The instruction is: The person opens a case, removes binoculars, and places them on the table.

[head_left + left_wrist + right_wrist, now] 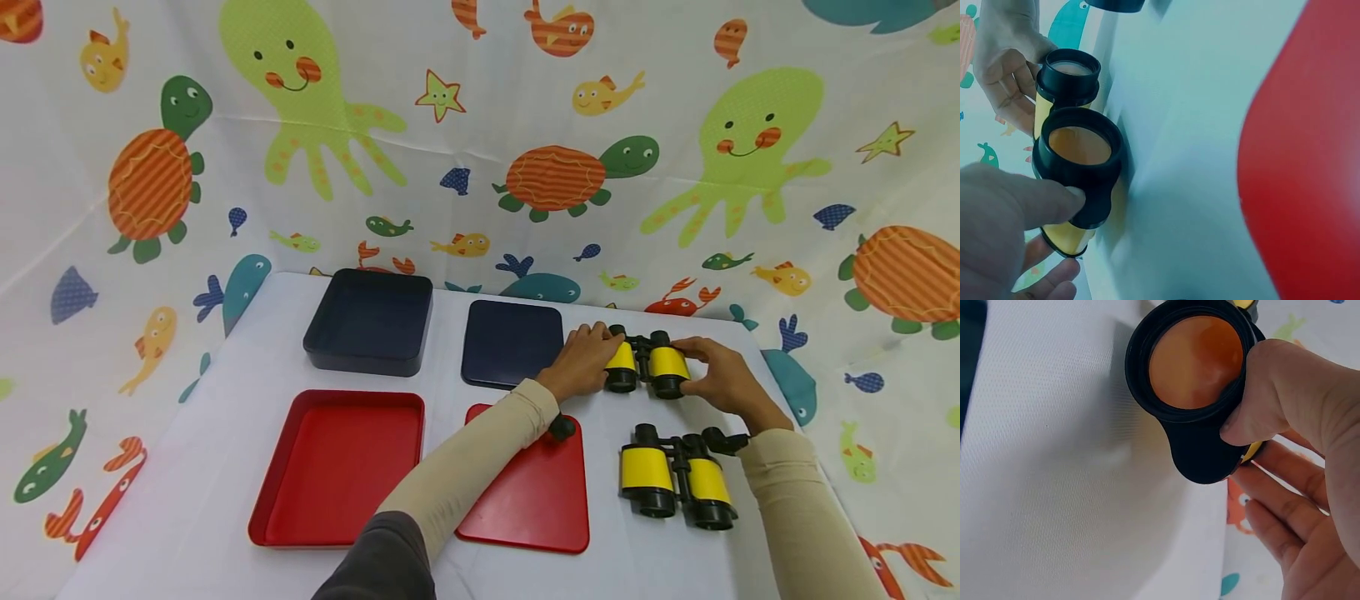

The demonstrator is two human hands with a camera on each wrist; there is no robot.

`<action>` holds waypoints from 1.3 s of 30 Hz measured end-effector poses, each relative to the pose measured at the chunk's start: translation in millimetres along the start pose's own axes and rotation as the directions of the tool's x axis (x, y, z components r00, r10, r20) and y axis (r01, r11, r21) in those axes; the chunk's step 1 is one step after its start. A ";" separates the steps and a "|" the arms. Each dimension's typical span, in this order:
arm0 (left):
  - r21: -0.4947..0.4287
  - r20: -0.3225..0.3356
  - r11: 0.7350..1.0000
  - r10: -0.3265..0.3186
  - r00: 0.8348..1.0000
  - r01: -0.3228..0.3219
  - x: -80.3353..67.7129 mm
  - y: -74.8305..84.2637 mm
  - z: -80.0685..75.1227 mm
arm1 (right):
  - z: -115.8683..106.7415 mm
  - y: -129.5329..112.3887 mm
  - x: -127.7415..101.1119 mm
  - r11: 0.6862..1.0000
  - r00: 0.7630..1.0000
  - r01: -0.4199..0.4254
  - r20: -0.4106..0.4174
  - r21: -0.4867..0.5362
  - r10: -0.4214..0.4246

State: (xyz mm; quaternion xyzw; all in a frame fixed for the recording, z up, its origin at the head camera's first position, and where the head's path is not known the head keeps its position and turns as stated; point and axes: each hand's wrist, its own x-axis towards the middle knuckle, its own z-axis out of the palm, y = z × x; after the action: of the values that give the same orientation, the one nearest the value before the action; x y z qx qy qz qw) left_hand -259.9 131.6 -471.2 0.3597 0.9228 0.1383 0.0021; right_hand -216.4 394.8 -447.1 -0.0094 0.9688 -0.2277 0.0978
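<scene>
Both hands' fingers grip one of two binoculars (643,364); four trays lie alongside.

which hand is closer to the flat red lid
Left. The left hand holds the far binoculars just behind the red lid, its forearm lying across it. The right hand holds the same binoculars from the other side, farther from the lid.

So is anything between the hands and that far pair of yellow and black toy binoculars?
Nothing visible. The left hand and right hand each already hold one barrel of the far yellow and black plastic toy binoculars. The second yellow and black pair lies nearer, apart from them.
</scene>
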 end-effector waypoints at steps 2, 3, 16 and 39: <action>-0.001 0.012 1.000 -0.004 1.000 0.004 0.7 0.6 -0.2 | 0.7 0.9 0.7 1.000 1.000 -0.007 0.010 0.005 0.007; -0.004 0.018 1.000 -0.005 1.000 0.005 1.1 0.8 -0.1 | 1.0 1.7 0.8 1.000 1.000 -0.010 0.015 0.008 0.010; -0.018 0.089 0.999 -0.028 0.996 0.029 7.2 4.6 -2.1 | -1.8 8.5 0.3 1.000 0.998 0.002 0.064 0.031 -0.004; -0.079 0.197 0.996 -0.016 0.980 0.032 -0.4 -8.4 -6.7 | -1.1 -4.2 -9.3 0.995 1.000 -0.019 -0.011 -0.095 0.018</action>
State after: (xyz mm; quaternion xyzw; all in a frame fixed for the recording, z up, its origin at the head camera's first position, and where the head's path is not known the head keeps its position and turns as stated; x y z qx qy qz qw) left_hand -265.9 123.7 -467.0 0.3600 0.9159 0.1401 0.1093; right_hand -207.6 392.1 -442.5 -0.0040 0.9791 -0.1803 0.0943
